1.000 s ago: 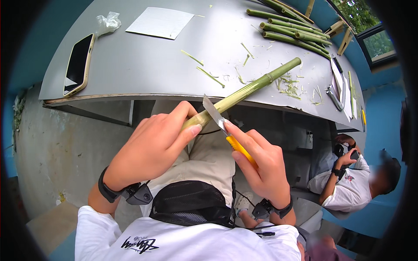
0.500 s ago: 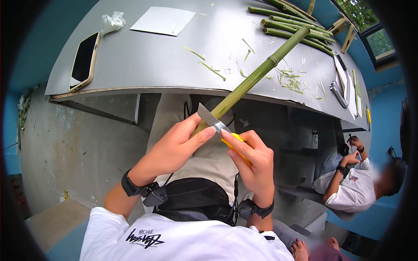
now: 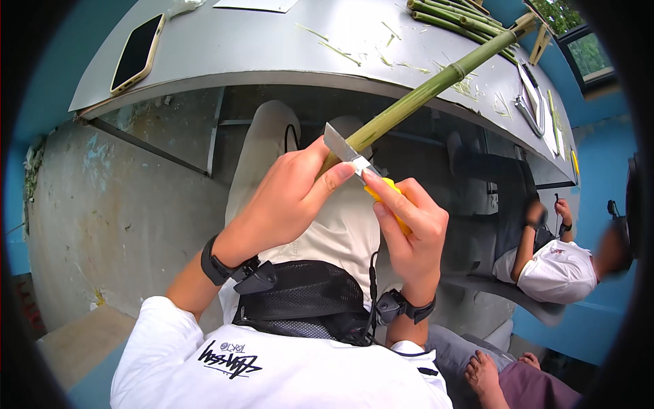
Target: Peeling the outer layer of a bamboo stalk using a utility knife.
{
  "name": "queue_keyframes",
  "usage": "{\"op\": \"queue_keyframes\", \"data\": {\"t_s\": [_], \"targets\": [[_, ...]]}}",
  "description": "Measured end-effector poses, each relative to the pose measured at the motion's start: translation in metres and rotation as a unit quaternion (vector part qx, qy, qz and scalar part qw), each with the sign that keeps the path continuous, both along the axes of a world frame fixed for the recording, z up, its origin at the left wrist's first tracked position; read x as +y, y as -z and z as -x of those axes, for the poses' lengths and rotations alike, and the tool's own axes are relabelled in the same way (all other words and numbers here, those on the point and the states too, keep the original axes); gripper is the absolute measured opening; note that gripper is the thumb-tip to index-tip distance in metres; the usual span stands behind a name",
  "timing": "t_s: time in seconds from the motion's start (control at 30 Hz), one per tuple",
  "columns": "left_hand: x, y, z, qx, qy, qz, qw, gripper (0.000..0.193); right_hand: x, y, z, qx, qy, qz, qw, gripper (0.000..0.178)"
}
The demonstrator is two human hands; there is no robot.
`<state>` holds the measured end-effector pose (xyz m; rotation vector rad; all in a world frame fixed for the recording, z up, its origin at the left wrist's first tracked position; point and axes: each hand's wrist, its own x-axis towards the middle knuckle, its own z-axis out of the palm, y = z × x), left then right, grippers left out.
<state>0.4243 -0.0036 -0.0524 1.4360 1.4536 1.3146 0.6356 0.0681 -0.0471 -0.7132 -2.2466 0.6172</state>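
Observation:
A long green bamboo stalk (image 3: 417, 97) slants from my lap up to the right, over the table's front edge. My left hand (image 3: 289, 187) is wrapped round its lower end, which the hand hides. My right hand (image 3: 415, 221) grips a yellow utility knife (image 3: 390, 193) by the handle. The knife's broad blade (image 3: 338, 144) lies across the bamboo beside my left fingers. My left thumb rests at the blade's metal holder. Pale peeled streaks show along the stalk just beyond the blade.
On the grey table (image 3: 252, 51) lie a phone (image 3: 138, 54), green shavings (image 3: 338, 53), several bamboo stalks (image 3: 455, 24) and a hacksaw (image 3: 528, 102). A white sheet (image 3: 257, 3) is at the back. One person (image 3: 555, 269) sits to the right; another person's hand (image 3: 482, 375) shows at lower right.
The view has shifted, so the table sits higher in the picture. The bamboo tilts further to the right. Both hands keep their grips, the blade still across the stalk.

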Motion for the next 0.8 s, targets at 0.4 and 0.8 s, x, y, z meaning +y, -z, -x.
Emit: {"op": "queue_keyframes", "data": {"t_s": [0.4, 0.8], "targets": [[0.0, 0.004, -0.005, 0.074, -0.123, -0.03, 0.989, 0.045, 0.0, -0.013, 0.008, -0.025, 0.005, -0.103, 0.994, 0.049], [0.006, 0.023, 0.01, 0.172, -0.205, 0.038, 0.963, 0.061, 0.005, 0.004, 0.015, 0.007, 0.099, -0.132, 0.986, 0.05]]}}
